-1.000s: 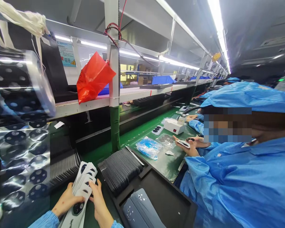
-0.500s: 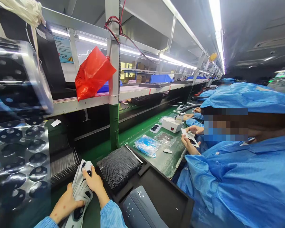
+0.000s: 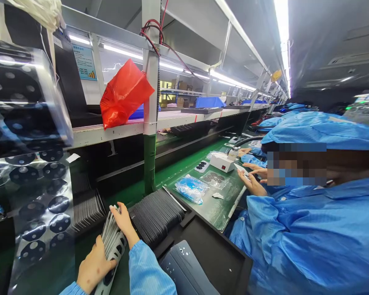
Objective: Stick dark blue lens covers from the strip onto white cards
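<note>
A stack of white and grey plates with black oval parts [image 3: 118, 247] stands tilted between my hands at the lower left. My left hand [image 3: 95, 264] is wrapped round its lower left side, thumb across the front plate. Around the upper end of the stack closes my right hand [image 3: 124, 223]. A dense row of thin dark plates [image 3: 155, 215] lies just right of my right hand. Another row of thin plates [image 3: 89, 211] is behind the stack, to the left. Dark grey flat panels [image 3: 186, 268] lie in a black tray [image 3: 215, 246].
Clear film with black discs [image 3: 43, 205] hangs at the left. A green post [image 3: 149, 164] rises behind the rows. On the green bench are a blue plastic bag [image 3: 190, 188] and a white box [image 3: 222, 161]. A co-worker in blue [image 3: 313, 229] sits at the right.
The stack has turned so its plate edges show more, and both hands have shifted slightly right in view. The co-worker's hands have moved around the white piece. The view has shifted a little.
</note>
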The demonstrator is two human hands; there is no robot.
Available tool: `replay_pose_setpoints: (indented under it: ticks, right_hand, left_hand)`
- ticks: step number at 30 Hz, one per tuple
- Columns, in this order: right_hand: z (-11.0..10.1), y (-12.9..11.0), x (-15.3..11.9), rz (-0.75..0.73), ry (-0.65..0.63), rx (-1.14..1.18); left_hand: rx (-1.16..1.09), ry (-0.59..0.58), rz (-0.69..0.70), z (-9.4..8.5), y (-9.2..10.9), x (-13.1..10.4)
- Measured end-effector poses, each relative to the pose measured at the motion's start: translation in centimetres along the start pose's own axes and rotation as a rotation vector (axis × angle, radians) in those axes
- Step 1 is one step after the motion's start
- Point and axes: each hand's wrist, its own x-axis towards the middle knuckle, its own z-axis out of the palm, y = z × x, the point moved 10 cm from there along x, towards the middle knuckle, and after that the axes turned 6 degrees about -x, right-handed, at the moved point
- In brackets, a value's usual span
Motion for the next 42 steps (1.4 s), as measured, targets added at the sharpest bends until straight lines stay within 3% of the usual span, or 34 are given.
replay_pose_setpoints:
  ticks: [5,17,23,27,31,37,42]
  right_hand:
    - [0.4,1.7,0.1,0.059,-0.067,0.085]
    - [-2.1,0.6,-4.5,0.06,-0.058,0.24]
    - [-3.0,1.4,-9.0,0.132,-0.011,0.263]
    - [-4.0,1.4,-12.3,0.134,-0.015,0.268]
    - [-4.6,1.4,-13.4,0.138,-0.097,0.307]
    - [-3.4,1.4,-13.3,0.19,-0.352,0.371]
    - [-3.3,1.8,-14.0,0.273,-0.385,0.41]
  left_hand:
    - [0.027,-0.011,0.007,-0.1,0.3,-0.6]
    - [0.107,-0.047,0.054,1.2,0.0,-3.0]
    - [0.126,-0.085,0.054,2.4,-0.6,-5.5]
    - [0.129,-0.122,0.08,2.9,0.1,-8.1]
    - [0.148,-0.132,0.061,3.0,0.9,-9.7]
    - [0.144,-0.116,0.039,3.1,0.5,-11.0]
    - [0.134,-0.088,0.023,3.2,0.0,-11.6]
